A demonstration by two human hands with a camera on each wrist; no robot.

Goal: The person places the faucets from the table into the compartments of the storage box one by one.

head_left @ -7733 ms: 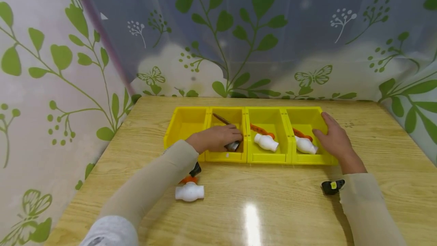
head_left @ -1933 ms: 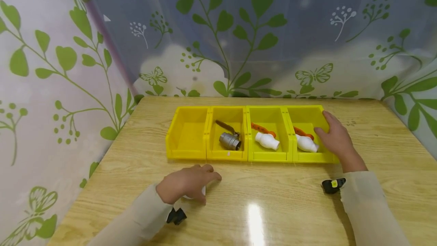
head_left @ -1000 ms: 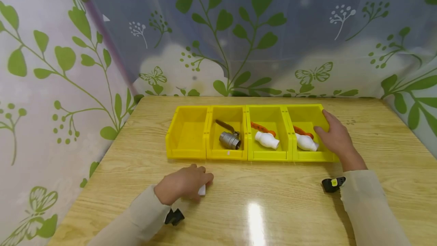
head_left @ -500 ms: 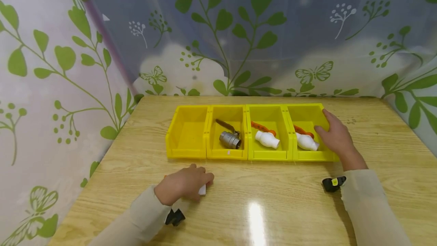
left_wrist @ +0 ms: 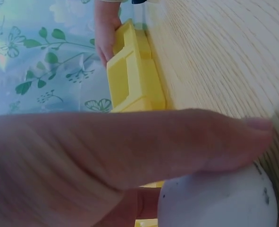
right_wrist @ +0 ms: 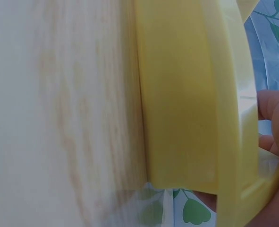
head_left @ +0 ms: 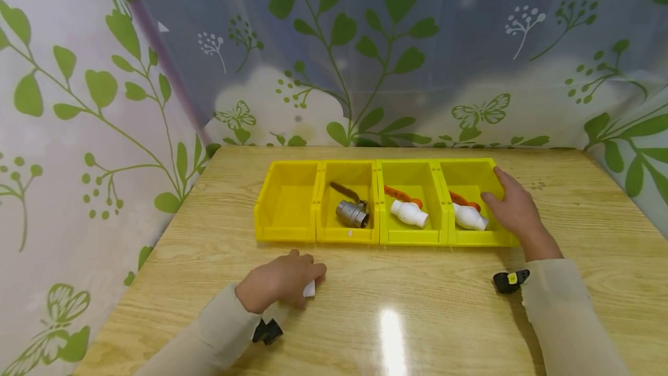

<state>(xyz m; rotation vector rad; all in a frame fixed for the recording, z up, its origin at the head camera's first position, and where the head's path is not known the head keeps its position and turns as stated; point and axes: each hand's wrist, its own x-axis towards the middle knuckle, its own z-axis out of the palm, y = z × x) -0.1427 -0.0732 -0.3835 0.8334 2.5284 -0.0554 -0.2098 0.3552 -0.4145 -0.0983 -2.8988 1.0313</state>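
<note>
In the head view my left hand (head_left: 282, 280) is low over the table, in front of the leftmost bins. Its thumb and fingers grip a white plastic ball valve (left_wrist: 219, 201), mostly covered by the hand; one white end (head_left: 309, 289) pokes out. My right hand (head_left: 514, 208) holds the right wall of the rightmost yellow bin (head_left: 480, 239), thumb inside and fingers outside. A grey metal ball valve (head_left: 352, 214) with a brown lever lies in the second bin from the left. White ball valves with orange handles lie in the third bin (head_left: 409, 213) and the rightmost bin (head_left: 470, 217).
The yellow bins stand side by side in a row on the wooden table (head_left: 417, 312). Nothing lies inside the leftmost bin (head_left: 289, 199). A patterned cloth (head_left: 396, 62) hangs behind the table and on its left side.
My left hand has left the metal valve in the second bin and come back to the white valve in front, its fingers closing round it. The right hand has stayed at the bin wall.
</note>
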